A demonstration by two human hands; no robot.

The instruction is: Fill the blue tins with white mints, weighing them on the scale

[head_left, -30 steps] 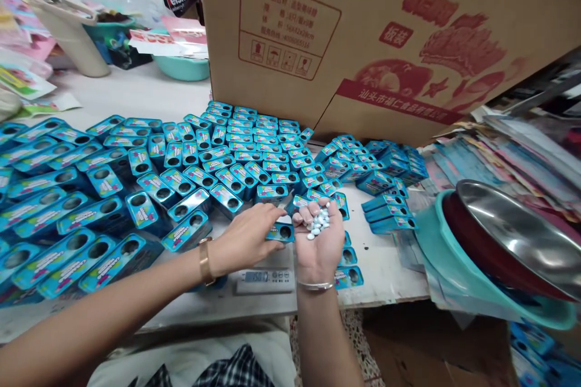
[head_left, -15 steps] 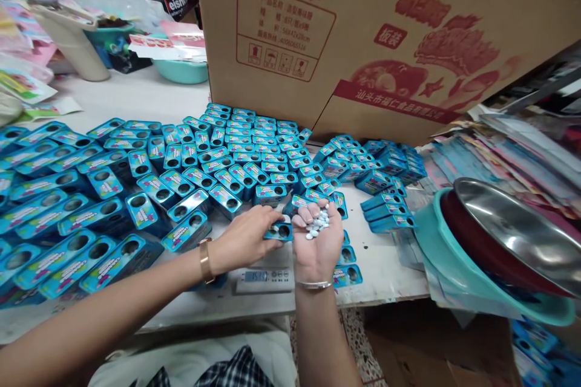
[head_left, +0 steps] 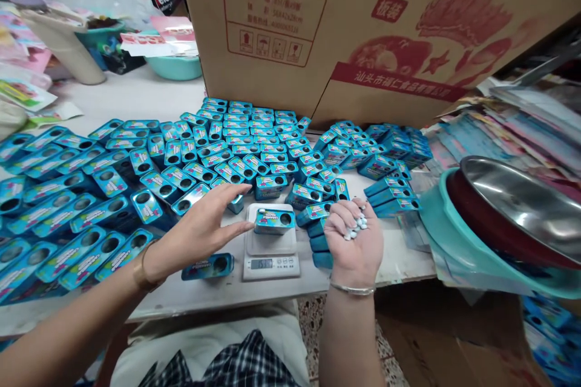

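Note:
A blue candy tin [head_left: 275, 221] with a round dark hole in its top stands on a small white digital scale [head_left: 271, 254], whose display is lit. My left hand [head_left: 200, 227], thumb and fingers apart, is just left of that tin and holds nothing. My right hand [head_left: 356, 239] is palm up to the right of the scale, its fingers curled over a little heap of pale candies [head_left: 357, 228]. Another blue tin [head_left: 207, 266] lies left of the scale, below my left hand. Several tins [head_left: 320, 243] stand beside my right hand.
Many blue tins [head_left: 109, 181] crowd the left and middle of the table [head_left: 140, 87]. A big cardboard box [head_left: 318, 24] rises behind them. At right are a turquoise basin [head_left: 442, 224], a steel bowl [head_left: 521, 205] and stacked printed sheets [head_left: 481, 139].
My left hand has let go of the tin, now on the scale, and moved left with its fingers opened. My right hand with the candies has shifted right, away from the scale.

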